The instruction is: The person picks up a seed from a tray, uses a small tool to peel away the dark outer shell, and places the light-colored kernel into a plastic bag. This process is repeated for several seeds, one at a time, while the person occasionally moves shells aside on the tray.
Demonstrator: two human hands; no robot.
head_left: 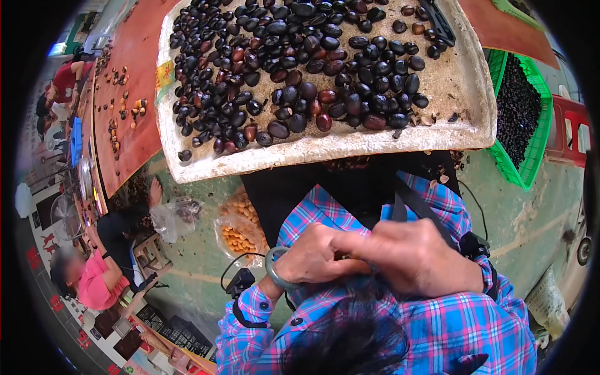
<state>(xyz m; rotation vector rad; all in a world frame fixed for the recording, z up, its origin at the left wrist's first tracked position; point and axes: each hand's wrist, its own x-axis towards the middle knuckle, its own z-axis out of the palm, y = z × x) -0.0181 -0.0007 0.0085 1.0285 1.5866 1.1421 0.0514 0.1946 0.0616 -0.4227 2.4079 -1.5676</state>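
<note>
My left hand (312, 253), with a jade-green bangle (275, 269) at its wrist, is closed in front of my chest. My right hand (409, 256) meets it there, curled and slightly blurred, its fingers reaching over the left fingertips. A small brownish patch shows between the fingers; I cannot tell what they hold. Beyond both hands is a white foam tray (325, 150) with a speckled floor. Many dark, glossy oval nuts (306, 90) are spread over it, some reddish brown. At the tray's upper right lies a black tool (437, 24).
A green basket (531, 172) of small dark pieces stands at right, beside a red plastic stool (572, 131). Bags of orange kernels (237, 239) lie on the floor at left. A red-topped table (128, 81) holds scattered nuts. A person in pink (97, 281) sits at left.
</note>
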